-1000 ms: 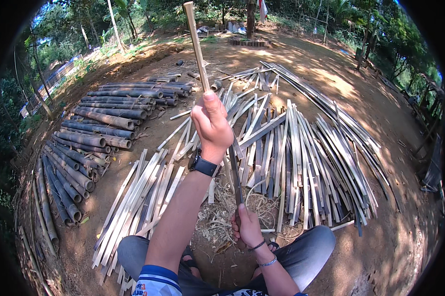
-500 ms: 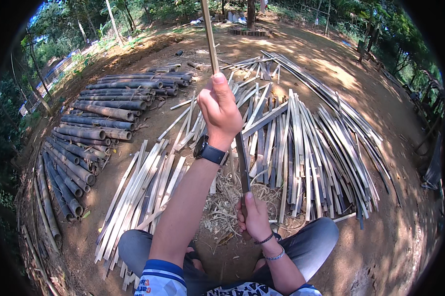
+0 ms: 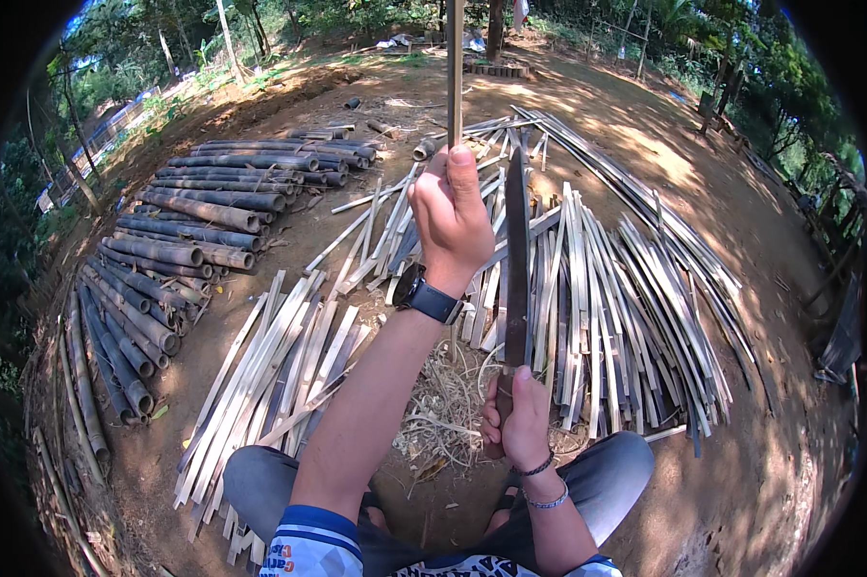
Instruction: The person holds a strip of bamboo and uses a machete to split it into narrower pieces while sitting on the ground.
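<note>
My left hand [image 3: 453, 207] is raised in front of me, its fingers closed round a bamboo strip [image 3: 455, 82] that stands upright and runs out of the top of the picture. Lower and to the right, my right hand [image 3: 520, 418] grips the handle of a machete [image 3: 517, 260]. The long dark blade points up and away, to the right of my left hand and apart from the strip's upper part. Below my hands lies a heap of curled shavings [image 3: 438, 413] on the ground between my knees.
Split bamboo strips lie in a large fanned pile [image 3: 606, 317] ahead to the right. A smaller strip pile [image 3: 260, 385] is beside my left knee. Dark whole bamboo poles [image 3: 203, 202] are stacked at the left. Trees [image 3: 309, 24] line the far edge of the dirt ground.
The machete has swung out to the right, its blade now showing beside my left hand instead of partly behind it. Both hands have shifted right, and the strip stands straighter.
</note>
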A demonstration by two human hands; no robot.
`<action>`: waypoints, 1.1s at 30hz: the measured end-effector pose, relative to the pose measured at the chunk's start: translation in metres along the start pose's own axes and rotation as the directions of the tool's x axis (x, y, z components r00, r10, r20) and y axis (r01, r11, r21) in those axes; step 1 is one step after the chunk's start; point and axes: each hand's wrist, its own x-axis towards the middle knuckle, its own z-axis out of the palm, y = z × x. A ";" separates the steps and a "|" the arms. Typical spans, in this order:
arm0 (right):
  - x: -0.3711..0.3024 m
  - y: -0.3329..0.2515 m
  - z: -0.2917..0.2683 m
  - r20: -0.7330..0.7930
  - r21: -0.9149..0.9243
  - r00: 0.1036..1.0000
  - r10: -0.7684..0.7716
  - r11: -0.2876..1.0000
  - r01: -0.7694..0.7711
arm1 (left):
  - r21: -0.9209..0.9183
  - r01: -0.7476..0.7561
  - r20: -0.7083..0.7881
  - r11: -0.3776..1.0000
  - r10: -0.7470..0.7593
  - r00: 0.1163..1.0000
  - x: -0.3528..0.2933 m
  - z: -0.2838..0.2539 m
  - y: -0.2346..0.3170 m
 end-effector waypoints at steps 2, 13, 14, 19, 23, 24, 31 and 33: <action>-0.005 -0.001 0.002 -0.030 0.023 0.995 -0.097 0.995 0.098 | -0.034 -0.023 -0.015 0.999 0.023 1.000 -0.001 0.007 0.004; -0.006 0.000 -0.008 0.020 -0.062 1.000 -0.006 0.998 0.008 | -0.036 -0.062 -0.024 0.997 0.061 0.998 -0.005 0.008 0.007; -0.010 -0.012 -0.005 0.012 -0.016 0.997 -0.078 0.997 0.078 | -0.030 -0.027 -0.008 0.999 0.026 1.000 -0.005 0.007 0.007; -0.007 0.072 -0.023 -0.080 -0.107 0.996 -0.034 0.994 0.025 | -0.060 -0.012 -0.005 0.998 0.012 1.000 -0.006 0.012 0.005; 0.010 0.093 -0.042 -0.057 -0.333 0.992 0.117 0.934 -0.129 | -0.101 -0.013 -0.029 0.995 0.010 1.000 -0.005 0.011 0.008; 0.008 0.069 -0.028 -0.044 -0.268 0.993 0.105 0.957 -0.113 | -0.086 -0.003 -0.021 0.996 0.001 1.000 -0.004 0.005 0.004; -0.007 0.005 -0.001 -0.046 0.027 0.989 -0.140 0.990 0.141 | -0.042 -0.059 -0.041 0.997 0.057 0.998 -0.005 0.008 0.008; -0.004 0.065 -0.019 -0.077 -0.113 0.997 -0.003 0.994 -0.006 | -0.038 -0.092 -0.045 0.995 0.090 0.995 -0.005 0.016 0.007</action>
